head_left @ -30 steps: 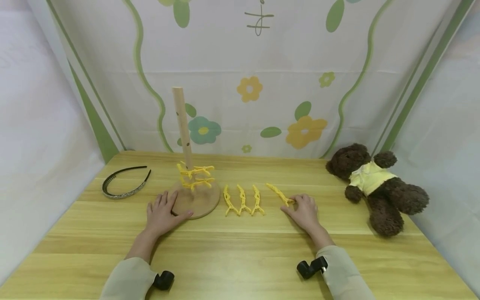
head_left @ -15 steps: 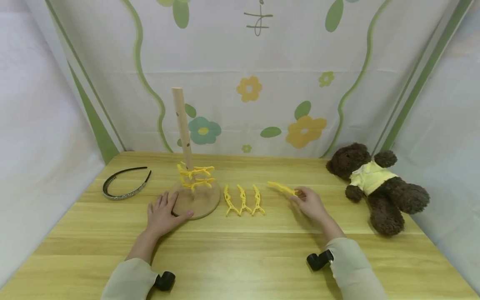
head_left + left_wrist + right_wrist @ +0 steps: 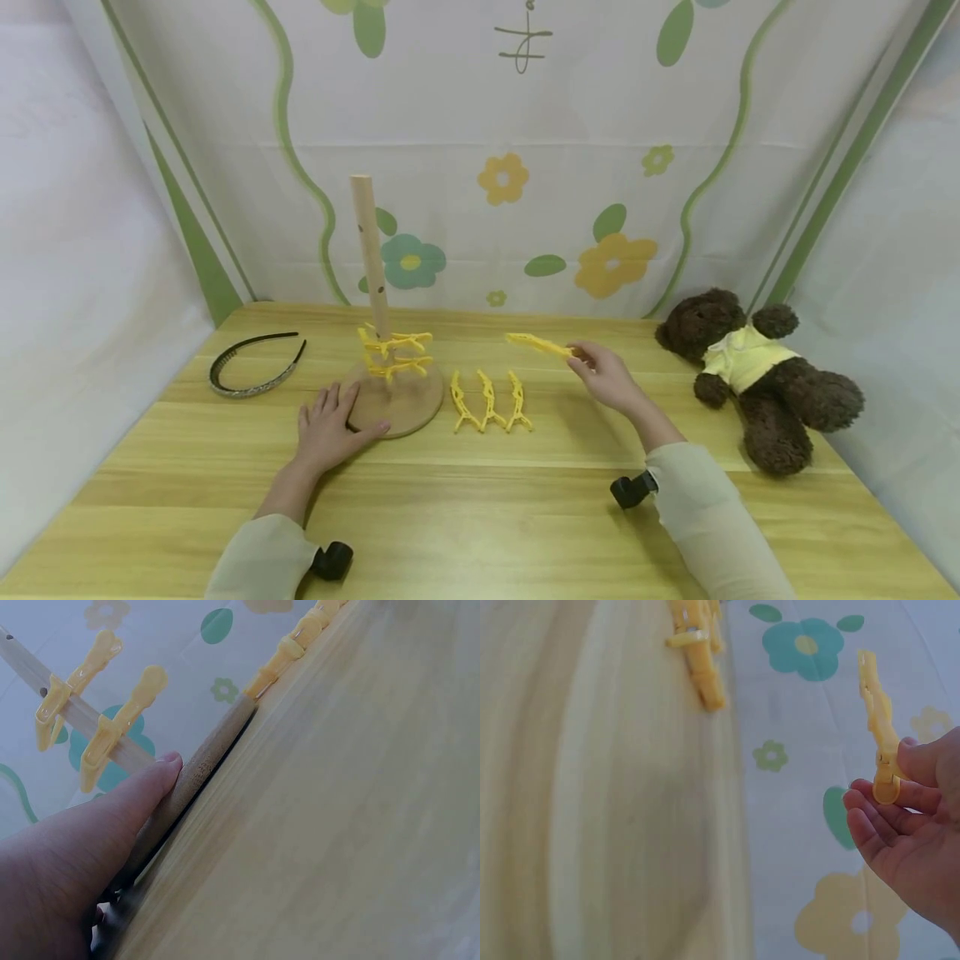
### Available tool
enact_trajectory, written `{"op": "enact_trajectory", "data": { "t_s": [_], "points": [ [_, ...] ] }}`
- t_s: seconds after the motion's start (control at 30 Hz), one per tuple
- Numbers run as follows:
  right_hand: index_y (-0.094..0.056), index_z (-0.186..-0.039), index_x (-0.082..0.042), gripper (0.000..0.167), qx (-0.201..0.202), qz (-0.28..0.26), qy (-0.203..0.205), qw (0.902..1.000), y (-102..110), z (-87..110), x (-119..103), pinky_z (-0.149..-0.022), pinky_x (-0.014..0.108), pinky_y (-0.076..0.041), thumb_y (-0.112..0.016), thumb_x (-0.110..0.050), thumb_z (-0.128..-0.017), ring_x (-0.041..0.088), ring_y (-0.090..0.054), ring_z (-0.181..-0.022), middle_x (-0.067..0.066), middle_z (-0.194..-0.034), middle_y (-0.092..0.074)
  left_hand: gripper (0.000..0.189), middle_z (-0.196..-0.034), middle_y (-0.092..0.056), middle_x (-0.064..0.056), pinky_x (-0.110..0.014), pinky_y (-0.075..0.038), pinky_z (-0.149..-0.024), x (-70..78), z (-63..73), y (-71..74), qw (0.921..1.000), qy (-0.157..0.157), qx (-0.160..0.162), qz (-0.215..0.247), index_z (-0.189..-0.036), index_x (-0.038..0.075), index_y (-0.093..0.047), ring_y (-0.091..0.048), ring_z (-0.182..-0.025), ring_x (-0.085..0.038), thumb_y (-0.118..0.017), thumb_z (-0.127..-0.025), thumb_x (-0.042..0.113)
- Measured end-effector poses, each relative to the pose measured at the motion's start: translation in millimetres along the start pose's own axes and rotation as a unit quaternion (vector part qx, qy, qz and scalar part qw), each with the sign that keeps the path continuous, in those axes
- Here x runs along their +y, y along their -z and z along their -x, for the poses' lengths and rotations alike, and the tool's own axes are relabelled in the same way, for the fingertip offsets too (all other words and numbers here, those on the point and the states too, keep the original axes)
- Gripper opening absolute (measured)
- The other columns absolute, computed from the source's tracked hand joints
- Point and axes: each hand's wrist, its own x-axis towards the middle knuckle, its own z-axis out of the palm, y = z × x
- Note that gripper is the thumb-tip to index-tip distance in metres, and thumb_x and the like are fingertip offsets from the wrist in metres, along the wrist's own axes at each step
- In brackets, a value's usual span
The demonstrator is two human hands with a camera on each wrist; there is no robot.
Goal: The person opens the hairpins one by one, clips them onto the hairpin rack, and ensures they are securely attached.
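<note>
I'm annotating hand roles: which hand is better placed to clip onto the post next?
Probably the right hand: it holds a yellow clip, while the left hand rests on the round base.

Yellow alligator hair clips (image 3: 487, 396) lying on the table (image 3: 480, 517): three
Hair clip (image 3: 538, 342) in the right hand (image 3: 609, 379): one
Hair clips (image 3: 408, 341) on the wooden post (image 3: 369, 242): two that can be made out
Post's round wooden base (image 3: 408, 408): one
Headband (image 3: 258, 389): one
Brown teddy bear (image 3: 750, 362): one
Hands: two, the right and the left hand (image 3: 327, 433)
Black wrist cameras (image 3: 332, 561): two
Pale sleeves (image 3: 712, 508): two
Whole flowers printed on the backdrop (image 3: 465, 92): five, namely two orange flowers (image 3: 491, 179), one teal flower (image 3: 412, 262), two small green flowers (image 3: 657, 160)
</note>
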Motion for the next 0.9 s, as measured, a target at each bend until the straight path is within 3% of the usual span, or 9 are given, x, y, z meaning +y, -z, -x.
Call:
{"op": "enact_trajectory", "data": {
  "t_s": [0.2,0.47,0.7,0.9],
  "points": [
    [-0.049,-0.115,0.004,0.035,-0.001,0.013,0.032,0.9994,-4.6,-21.8,-19.7,-0.073,0.04,-0.043,-0.048,-0.021,-0.09,0.026,-0.052,-0.085,0.016,-0.097,-0.055,0.092,-0.135,-0.014,-0.029,-0.062,0.002,-0.089,0.0,-0.4,-0.1,1.0,-0.003,0.001,0.001,-0.135,0.003,-0.024,-0.008,-0.122,-0.045,-0.049,-0.072,0.065],
    [-0.054,-0.102,0.001,0.022,-0.004,0.002,0.077,0.997,-17.3,-50.6,-51.2,-0.063,0.033,-0.042,-0.051,-0.015,-0.088,0.018,-0.05,-0.071,0.007,-0.081,-0.054,0.093,-0.136,-0.014,-0.029,-0.062,0.002,-0.089,-2.5,-0.6,-2.2,1.0,0.0,-0.003,-0.001,-0.136,0.004,-0.023,-0.008,-0.122,-0.044,-0.049,-0.071,0.065],
    [-0.057,-0.094,-0.001,0.015,-0.034,-0.018,0.11,0.9932,-31.6,-72.4,-87.4,-0.056,0.028,-0.041,-0.054,-0.013,-0.086,0.015,-0.047,-0.062,0.006,-0.079,-0.056,0.093,-0.136,-0.013,-0.029,-0.062,0.002,-0.089,-2.0,0.0,-1.2,1.0,0.0,-0.005,0.0,-0.136,0.003,-0.023,-0.008,-0.122,-0.044,-0.049,-0.071,0.065],
    [-0.058,-0.095,-0.001,0.016,-0.051,-0.029,0.118,0.9913,-49.3,-86.6,-113.8,-0.055,0.025,-0.041,-0.054,-0.014,-0.086,0.015,-0.048,-0.06,0.006,-0.075,-0.056,0.092,-0.135,-0.014,-0.029,-0.062,0.001,-0.089,-1.2,0.4,-0.6,1.0,-0.002,-0.003,0.001,-0.136,0.003,-0.024,-0.008,-0.122,-0.045,-0.05,-0.072,0.064]
  ]
}}
